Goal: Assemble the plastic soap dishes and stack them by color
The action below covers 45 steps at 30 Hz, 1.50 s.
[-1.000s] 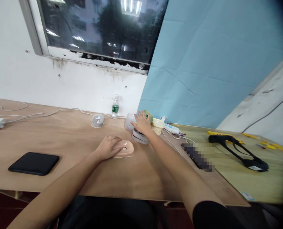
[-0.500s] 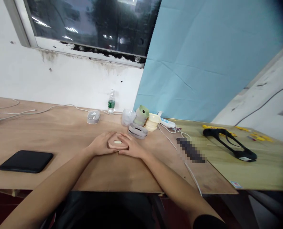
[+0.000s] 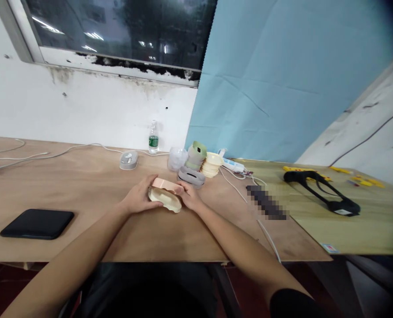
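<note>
Pink shell [image 3: 165, 194], at my 12 o'clock between my two hands, is tipped so its cream-coloured hollow faces me, with a smooth pink wall along the top and a wavy, uneven rim below. My left hand [image 3: 140, 195] grasps its 9 o'clock end, thumb at the near rim; my right hand [image 3: 190, 195] grasps the 3 o'clock end, thumb against the pink wall. I can't tell whether the lower rim touches the wooden table [image 3: 170, 240]. Closest is a grey holder [image 3: 196, 181] at 2 o'clock, just beyond my right hand, with a translucent piece [image 3: 176, 160], a green piece [image 3: 198, 150] and a cream stack [image 3: 211, 166] crowded behind it. Brown wood runs from my hands to the front edge at 6 o'clock, and towards 9 o'clock to a black pad [image 3: 37, 224], well apart. Towards 3 o'clock a white cable [image 3: 233, 188] crosses it; at 4 o'clock it meets a yellowish board [image 3: 315, 227].
</note>
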Available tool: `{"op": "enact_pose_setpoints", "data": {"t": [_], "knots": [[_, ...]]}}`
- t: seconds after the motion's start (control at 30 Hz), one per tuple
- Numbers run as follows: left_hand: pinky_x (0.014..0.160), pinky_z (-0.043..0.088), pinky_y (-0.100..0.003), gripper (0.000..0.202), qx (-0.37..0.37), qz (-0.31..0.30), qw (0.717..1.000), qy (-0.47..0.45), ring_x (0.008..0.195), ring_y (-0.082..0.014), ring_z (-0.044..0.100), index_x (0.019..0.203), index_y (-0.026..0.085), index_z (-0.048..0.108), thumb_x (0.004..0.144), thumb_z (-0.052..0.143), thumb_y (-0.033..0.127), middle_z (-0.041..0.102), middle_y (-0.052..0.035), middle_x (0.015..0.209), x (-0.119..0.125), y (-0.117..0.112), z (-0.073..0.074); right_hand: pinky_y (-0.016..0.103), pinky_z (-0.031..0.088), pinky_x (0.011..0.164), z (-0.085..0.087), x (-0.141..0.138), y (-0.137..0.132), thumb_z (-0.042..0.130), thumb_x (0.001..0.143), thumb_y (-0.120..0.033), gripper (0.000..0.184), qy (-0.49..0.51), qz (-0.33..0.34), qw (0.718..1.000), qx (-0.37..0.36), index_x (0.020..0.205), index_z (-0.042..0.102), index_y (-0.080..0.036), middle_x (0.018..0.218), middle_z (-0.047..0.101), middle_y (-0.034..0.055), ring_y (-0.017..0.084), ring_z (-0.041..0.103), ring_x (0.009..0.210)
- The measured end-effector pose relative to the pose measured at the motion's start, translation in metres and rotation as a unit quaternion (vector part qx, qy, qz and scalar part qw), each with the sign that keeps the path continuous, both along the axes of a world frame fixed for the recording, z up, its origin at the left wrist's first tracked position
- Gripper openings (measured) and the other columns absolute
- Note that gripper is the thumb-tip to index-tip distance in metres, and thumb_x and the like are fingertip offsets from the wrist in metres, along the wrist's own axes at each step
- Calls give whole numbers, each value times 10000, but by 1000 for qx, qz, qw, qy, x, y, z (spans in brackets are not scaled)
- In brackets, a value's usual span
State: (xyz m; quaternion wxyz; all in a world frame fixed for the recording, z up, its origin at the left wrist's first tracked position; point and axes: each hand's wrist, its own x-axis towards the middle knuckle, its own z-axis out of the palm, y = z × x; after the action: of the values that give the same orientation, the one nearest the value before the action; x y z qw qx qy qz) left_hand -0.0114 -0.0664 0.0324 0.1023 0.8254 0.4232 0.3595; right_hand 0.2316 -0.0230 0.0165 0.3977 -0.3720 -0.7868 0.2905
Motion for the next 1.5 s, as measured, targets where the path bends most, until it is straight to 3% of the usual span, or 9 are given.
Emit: {"op": "enact_pose_setpoints", "data": {"t": [0.17,0.37,0.5,0.63,0.77,0.97,1.07,1.23,1.5], "knots": [[991,442,-415,990,-20,-33,999,-2,1233,-307,473,1444,191,212,671,709,557,403,-156,1414,1,-1,-1,261,414,580,0,4,8,406,857,-644,510,75,-70,994,25,713,575,-186,639,568,5,159,535,625],[972,445,-426,1052,-21,-42,999,9,1229,-319,465,1468,197,156,654,719,552,372,-166,1432,1,0,-3,268,413,559,2,7,9,406,816,-709,543,81,-106,990,50,675,537,-201,614,565,12,168,527,604],[960,442,-389,646,4,-10,1000,-12,1118,-249,542,1382,185,342,832,563,444,509,-130,1304,2,0,-1,289,468,614,0,6,4,392,810,-727,559,71,-88,991,64,765,583,-203,746,657,49,194,600,686],[838,473,-343,313,-2,44,997,-59,940,-221,602,1078,178,589,856,507,382,644,-78,1032,2,4,-2,359,507,808,6,7,-1,311,847,-713,628,43,-66,988,135,1102,573,-203,1092,651,111,249,618,994],[657,476,-290,353,-77,133,966,-206,733,-185,602,907,142,617,827,543,478,646,-36,790,5,9,-2,492,337,1061,14,6,-6,532,783,-661,635,-70,-87,952,285,1236,538,-215,1305,537,130,313,409,1288],[602,498,-276,543,-207,54,903,-373,662,-167,624,988,111,599,755,599,602,672,-52,791,10,11,0,535,190,1117,13,-7,-9,584,828,-511,281,-218,-56,915,334,993,682,-305,1358,519,21,311,272,1372],[586,509,-304,646,-218,42,915,-337,592,-168,627,1130,99,563,821,458,656,684,-69,788,6,12,-5,533,173,1123,15,-2,-2,538,882,-414,203,-186,-85,924,324,924,686,-282,1263,594,24,280,351,1319],[753,500,-322,564,-110,20,988,-110,772,-191,654,1278,169,508,855,497,543,702,-64,950,-2,6,-6,507,307,1066,24,34,20,490,902,-351,224,-103,-164,940,283,955,678,-240,1148,621,78,271,443,1215],[719,489,-308,479,-98,20,995,0,777,-203,652,1177,175,590,871,466,522,711,-59,916,2,-1,5,453,401,990,12,66,49,514,878,-334,212,-65,-199,946,247,904,681,-208,1095,613,99,248,532,1098]]}}
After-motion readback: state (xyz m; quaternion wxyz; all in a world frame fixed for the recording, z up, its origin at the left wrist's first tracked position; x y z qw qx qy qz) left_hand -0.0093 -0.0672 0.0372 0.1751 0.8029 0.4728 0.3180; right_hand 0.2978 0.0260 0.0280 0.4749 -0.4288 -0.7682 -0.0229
